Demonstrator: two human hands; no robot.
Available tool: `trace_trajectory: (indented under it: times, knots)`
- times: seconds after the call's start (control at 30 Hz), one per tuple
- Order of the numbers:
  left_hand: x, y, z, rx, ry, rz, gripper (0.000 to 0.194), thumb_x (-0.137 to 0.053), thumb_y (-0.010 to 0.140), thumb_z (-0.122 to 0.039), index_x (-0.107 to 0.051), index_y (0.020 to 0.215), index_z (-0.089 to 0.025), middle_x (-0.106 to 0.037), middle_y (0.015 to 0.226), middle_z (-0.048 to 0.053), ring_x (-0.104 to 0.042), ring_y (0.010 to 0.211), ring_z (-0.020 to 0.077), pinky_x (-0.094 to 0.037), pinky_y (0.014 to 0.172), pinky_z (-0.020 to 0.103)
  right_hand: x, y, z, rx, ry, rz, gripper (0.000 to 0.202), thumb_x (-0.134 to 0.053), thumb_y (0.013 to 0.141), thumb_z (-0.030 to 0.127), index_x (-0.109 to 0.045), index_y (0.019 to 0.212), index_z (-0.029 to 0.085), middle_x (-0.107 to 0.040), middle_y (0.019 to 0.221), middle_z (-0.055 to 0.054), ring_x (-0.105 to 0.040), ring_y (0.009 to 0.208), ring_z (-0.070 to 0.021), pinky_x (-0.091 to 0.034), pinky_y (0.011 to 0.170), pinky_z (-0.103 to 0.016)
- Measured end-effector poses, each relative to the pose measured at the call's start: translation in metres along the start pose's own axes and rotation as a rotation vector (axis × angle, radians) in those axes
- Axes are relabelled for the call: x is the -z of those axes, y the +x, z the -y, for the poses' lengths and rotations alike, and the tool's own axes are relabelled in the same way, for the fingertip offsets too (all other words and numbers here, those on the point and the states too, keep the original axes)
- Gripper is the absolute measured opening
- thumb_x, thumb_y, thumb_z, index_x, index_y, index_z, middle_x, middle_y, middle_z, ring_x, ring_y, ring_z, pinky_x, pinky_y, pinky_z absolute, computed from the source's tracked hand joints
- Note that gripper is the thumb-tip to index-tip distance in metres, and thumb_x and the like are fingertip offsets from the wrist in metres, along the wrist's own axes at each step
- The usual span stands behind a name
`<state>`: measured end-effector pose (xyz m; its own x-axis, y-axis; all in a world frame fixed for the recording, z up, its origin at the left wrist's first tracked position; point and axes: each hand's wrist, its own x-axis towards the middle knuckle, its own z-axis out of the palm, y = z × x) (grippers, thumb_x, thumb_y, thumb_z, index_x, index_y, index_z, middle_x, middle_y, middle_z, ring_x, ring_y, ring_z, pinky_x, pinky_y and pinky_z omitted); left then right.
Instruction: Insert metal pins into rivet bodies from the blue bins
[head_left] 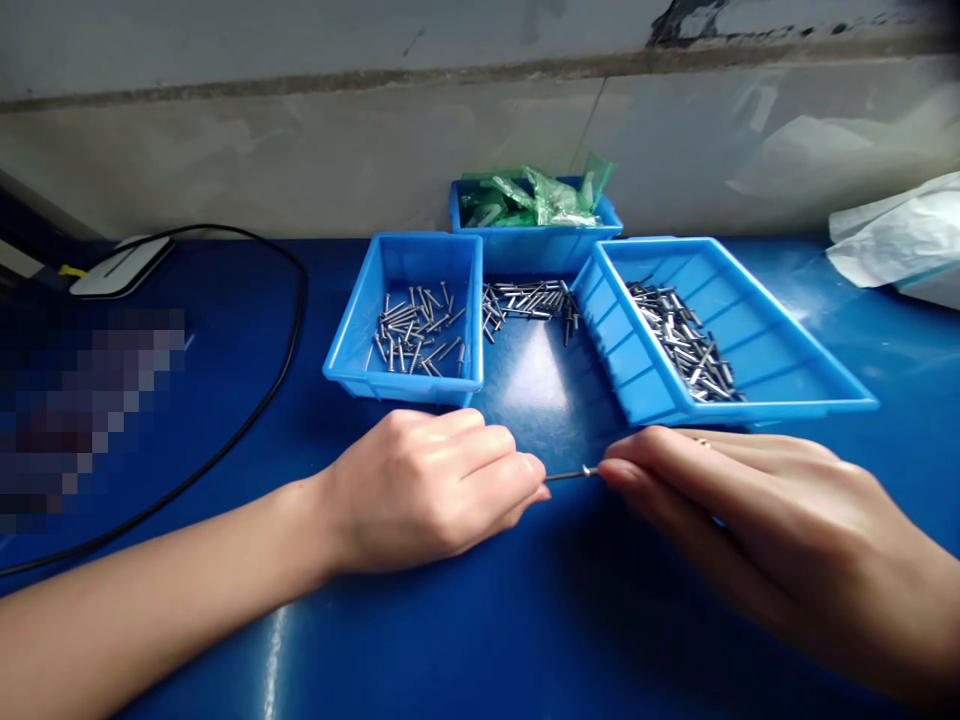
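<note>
Between my two hands runs a thin metal pin (564, 476) with a small shiny collar near its right end. My left hand (442, 480) is closed on the left part of the pin, its fingers curled under. At the other end, my right hand (757, 510) pinches between thumb and forefinger; what sits inside that pinch is hidden. Just beyond the left hand stands a blue bin (352, 335) with several loose headed metal pins or screws (405, 335). Past the right hand is a wider blue bin (780, 340) with a heap of short metal pieces (690, 345) along its left side.
A third blue bin (536, 245) at the back holds green plastic bags (551, 197). Loose metal pins (529, 298) lie between the bins on the blue table (480, 640). A black cable (289, 350) loops at left from a white device (124, 268). White paper (900, 235) lies back right.
</note>
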<state>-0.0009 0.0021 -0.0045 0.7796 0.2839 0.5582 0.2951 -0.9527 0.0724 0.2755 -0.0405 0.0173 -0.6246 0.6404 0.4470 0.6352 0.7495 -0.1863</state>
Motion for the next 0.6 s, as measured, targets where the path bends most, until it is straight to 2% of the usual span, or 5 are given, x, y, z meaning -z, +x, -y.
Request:
trace_trajectory:
  times: [0.1, 0.23, 0.37, 0.5, 0.6]
  knots:
    - [-0.001, 0.001, 0.0, 0.026, 0.003, 0.002, 0.034, -0.053, 0.123, -0.013, -0.079, 0.1, -0.014, -0.083, 0.085, 0.003, -0.072, 0.069, 0.0158, -0.06, 0.063, 0.031, 0.001, 0.004, 0.001, 0.017, -0.002, 0.034, 0.042, -0.042, 0.129, 0.024, -0.062, 0.092, 0.024, -0.062, 0.066, 0.003, -0.059, 0.047, -0.013, -0.046, 0.049, -0.029]
    - [0.001, 0.001, 0.001, 0.063, 0.053, 0.024, 0.042, -0.044, 0.124, -0.012, -0.076, 0.097, -0.013, -0.08, 0.081, 0.003, -0.073, 0.065, 0.0173, -0.058, 0.061, 0.032, 0.0, 0.003, -0.001, 0.032, 0.053, 0.055, 0.02, -0.048, 0.126, 0.023, -0.067, 0.122, 0.019, -0.081, 0.098, -0.007, -0.075, 0.066, -0.0172, -0.056, 0.057, -0.028]
    - [0.001, 0.001, 0.001, 0.059, 0.075, 0.037, 0.049, -0.035, 0.127, -0.015, -0.072, 0.095, -0.015, -0.072, 0.071, 0.0, -0.066, 0.055, 0.0154, -0.05, 0.053, 0.031, -0.004, 0.003, -0.002, 0.127, 0.148, 0.179, 0.034, -0.043, 0.125, 0.018, -0.064, 0.099, 0.024, -0.074, 0.086, -0.003, -0.073, 0.066, -0.0162, -0.056, 0.058, -0.027]
    - [0.001, 0.0, -0.002, 0.136, -0.036, -0.067, 0.024, -0.043, 0.127, -0.019, -0.067, 0.122, -0.015, -0.081, 0.086, -0.001, -0.071, 0.059, 0.0114, -0.055, 0.056, 0.024, -0.001, 0.0, 0.003, -0.048, 0.415, 0.199, 0.022, -0.055, 0.125, 0.027, -0.067, 0.107, 0.027, -0.075, 0.085, 0.002, -0.071, 0.064, -0.0138, -0.056, 0.058, -0.024]
    - [0.002, -0.001, -0.003, 0.184, -0.167, -0.216, 0.019, -0.052, 0.122, -0.014, -0.061, 0.138, -0.018, -0.086, 0.105, 0.002, -0.076, 0.067, 0.0097, -0.059, 0.06, 0.021, 0.007, -0.006, 0.006, -0.276, 0.467, 0.045, 0.011, -0.066, 0.122, 0.034, -0.074, 0.115, 0.035, -0.081, 0.089, 0.003, -0.076, 0.067, -0.0161, -0.058, 0.056, -0.022]
